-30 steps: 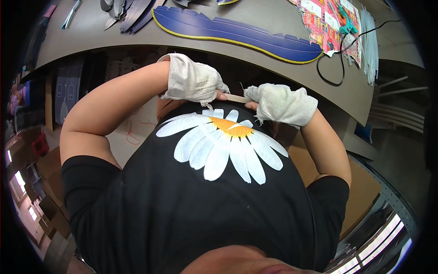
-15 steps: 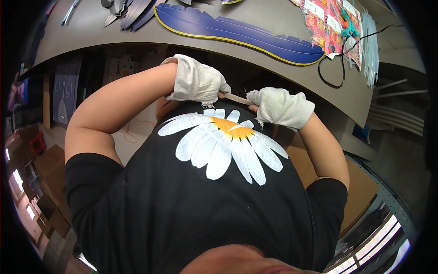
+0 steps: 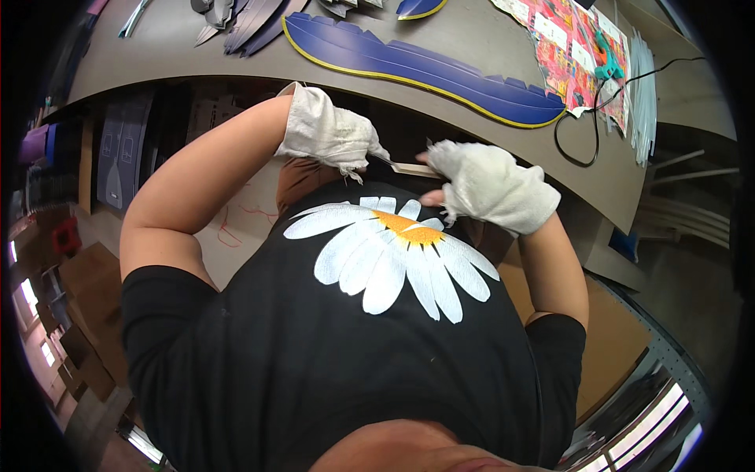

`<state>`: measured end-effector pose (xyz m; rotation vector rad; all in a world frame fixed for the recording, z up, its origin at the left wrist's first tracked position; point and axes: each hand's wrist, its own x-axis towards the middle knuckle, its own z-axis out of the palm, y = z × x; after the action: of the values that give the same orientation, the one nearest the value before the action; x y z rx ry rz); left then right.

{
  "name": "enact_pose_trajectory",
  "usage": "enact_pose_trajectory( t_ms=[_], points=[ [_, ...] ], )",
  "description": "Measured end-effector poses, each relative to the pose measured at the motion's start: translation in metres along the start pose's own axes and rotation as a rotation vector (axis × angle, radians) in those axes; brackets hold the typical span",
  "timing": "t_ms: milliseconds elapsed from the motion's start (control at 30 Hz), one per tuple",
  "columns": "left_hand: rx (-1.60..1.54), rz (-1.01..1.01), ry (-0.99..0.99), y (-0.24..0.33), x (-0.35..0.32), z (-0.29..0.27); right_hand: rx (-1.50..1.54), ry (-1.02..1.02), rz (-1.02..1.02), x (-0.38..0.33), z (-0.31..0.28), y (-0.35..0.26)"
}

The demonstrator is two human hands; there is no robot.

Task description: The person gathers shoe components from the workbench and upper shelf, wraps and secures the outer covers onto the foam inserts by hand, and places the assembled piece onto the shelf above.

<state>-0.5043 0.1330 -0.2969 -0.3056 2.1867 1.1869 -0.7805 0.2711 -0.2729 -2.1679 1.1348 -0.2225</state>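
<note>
My left hand, in a worn off-white fingerless glove, is closed at one end of a thin, pale, flat strip. The strip narrows to a darker end at the left glove; its exact kind is unclear. My right hand, gloved the same way, is at the strip's other end. Its thumb and forefinger stand apart, one on either side of the strip, and the glove hides the remaining fingers. Both hands are held before my chest, just short of the table edge.
A long blue curved piece with yellow edging lies on the grey table. Dark feather-shaped pieces are beyond it. At right are colourful printed paper, a teal tool, a black cord and pale rods.
My right thumb and forefinger have spread from around the strip. The strip's darker end now shows beside the left glove. The whole view has shifted slightly.
</note>
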Motion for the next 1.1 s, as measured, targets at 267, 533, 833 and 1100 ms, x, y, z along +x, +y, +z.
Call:
enact_pose_trajectory(
  t_ms=[267,533,833,1100],
  points=[
    [-0.057,-0.066,-0.008,0.009,-0.011,-0.016,0.052,0.281,0.058,0.020,0.039,-0.037],
    [-0.078,-0.131,0.361,0.032,-0.052,-0.015,0.015,0.319,0.195,0.008,0.041,-0.043],
    [0.211,0.018,0.632,0.035,-0.043,0.001,0.050,0.350,0.204,-0.002,0.046,-0.034],
    [0.160,0.060,0.609,0.051,-0.028,-0.006,0.180,0.379,0.204,0.000,0.039,-0.033]
  ],
)
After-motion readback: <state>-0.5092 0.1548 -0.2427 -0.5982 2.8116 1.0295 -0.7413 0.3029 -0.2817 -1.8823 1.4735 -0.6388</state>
